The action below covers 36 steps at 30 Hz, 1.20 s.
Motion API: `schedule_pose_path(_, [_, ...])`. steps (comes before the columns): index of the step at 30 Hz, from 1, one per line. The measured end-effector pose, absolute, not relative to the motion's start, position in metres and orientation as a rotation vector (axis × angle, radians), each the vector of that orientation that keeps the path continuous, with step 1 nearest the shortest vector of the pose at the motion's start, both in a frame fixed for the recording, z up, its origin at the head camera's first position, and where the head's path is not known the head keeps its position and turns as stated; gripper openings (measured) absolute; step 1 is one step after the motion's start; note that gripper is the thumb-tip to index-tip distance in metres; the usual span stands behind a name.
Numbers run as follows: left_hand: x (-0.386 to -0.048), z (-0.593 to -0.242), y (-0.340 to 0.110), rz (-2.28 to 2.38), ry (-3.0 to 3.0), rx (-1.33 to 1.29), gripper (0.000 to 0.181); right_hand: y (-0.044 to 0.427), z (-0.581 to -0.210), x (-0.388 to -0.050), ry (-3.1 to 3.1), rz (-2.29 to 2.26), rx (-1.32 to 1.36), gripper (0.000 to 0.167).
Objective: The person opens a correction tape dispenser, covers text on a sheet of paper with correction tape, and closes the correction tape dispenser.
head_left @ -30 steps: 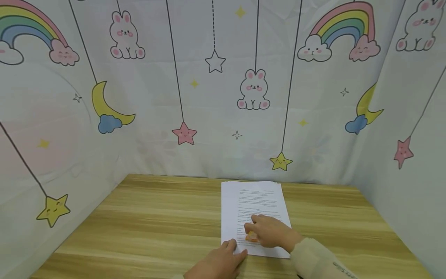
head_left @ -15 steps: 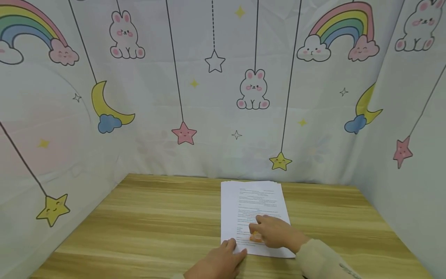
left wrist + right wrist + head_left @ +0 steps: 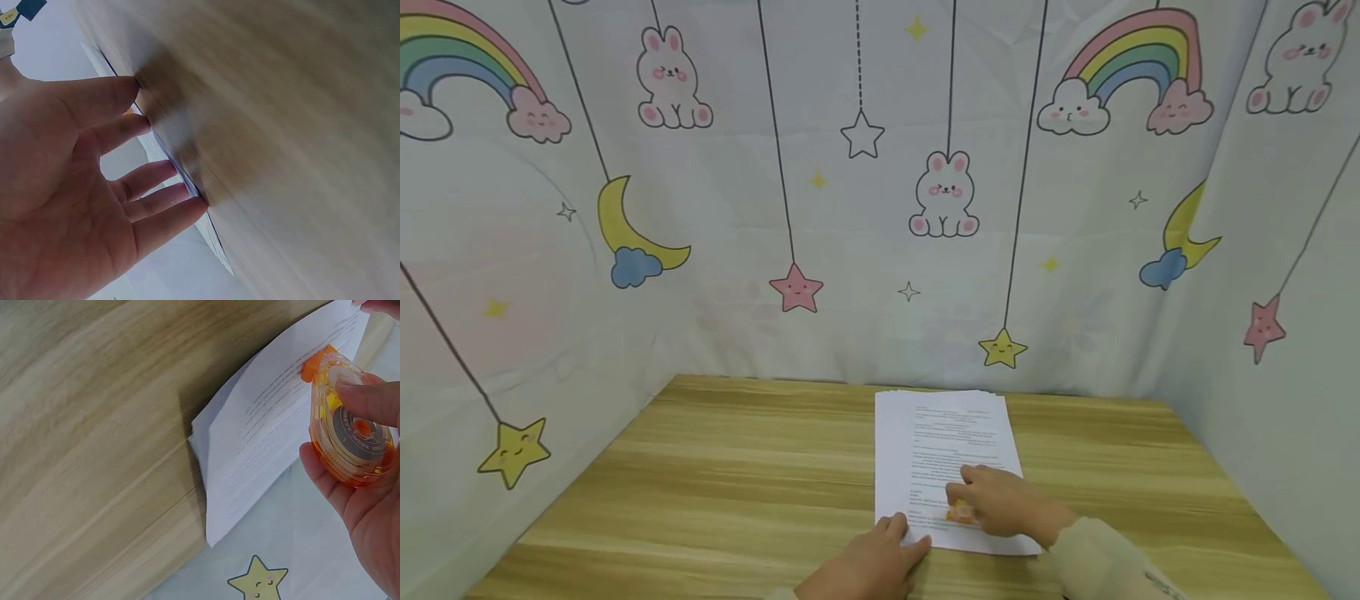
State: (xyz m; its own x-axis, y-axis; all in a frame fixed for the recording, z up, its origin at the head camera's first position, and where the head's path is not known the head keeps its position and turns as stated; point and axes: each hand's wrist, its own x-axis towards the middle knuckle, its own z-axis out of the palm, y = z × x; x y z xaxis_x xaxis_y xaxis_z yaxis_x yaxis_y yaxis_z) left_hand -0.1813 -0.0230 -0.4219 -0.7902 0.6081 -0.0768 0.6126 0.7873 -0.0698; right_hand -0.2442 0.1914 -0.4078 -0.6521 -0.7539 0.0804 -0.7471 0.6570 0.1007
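Note:
A stack of printed paper sheets (image 3: 895, 454) lies on the wood-grain table. My right hand (image 3: 1009, 502) grips an orange see-through correction tape dispenser (image 3: 357, 445), thumb on one side and fingers round the other. Its orange tip (image 3: 317, 362) meets the printed lines on the lower part of the top sheet. My left hand (image 3: 871, 560) rests at the lower left corner of the stack. In the left wrist view, the fingers of the left hand (image 3: 81, 181) are spread and nearly straight, their tips along the paper edge. Any tape laid on the sheet is too small to tell.
The wooden table (image 3: 722, 467) spreads out on both sides of the paper. White fabric walls (image 3: 722, 167) with printed rabbits, stars and rainbows enclose it at the back and sides.
My right hand has slid a little to the right across the top sheet with the correction tape dispenser. The left hand has stayed at the corner of the stack.

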Motion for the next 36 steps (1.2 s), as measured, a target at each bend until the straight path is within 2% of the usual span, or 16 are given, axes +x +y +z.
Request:
schedule_pose_path(12, [-0.182, -0.425, -0.023, -0.127, 2.937, 1.027, 0.043, 0.201, -0.409, -0.242, -2.703, -0.076, 1.281, 0.012])
schedule_pose_path(18, [-0.181, -0.423, -0.025, -0.103, 2.936, 1.052, 0.043, 0.208, -0.412, -0.246, -2.699, 0.084, 1.254, 0.023])
schedule_pose_path(24, [-0.181, -0.423, -0.024, -0.095, 2.925, 1.064, 0.041, 0.226, -0.407, -0.245, -2.750, 0.347, 1.112, 0.033])
schedule_pose_path(36, [-0.178, -0.421, -0.025, -0.005, 2.918, 1.020, 0.044, 0.238, -0.400, -0.239, -2.859, 0.406, 1.045, 0.030])
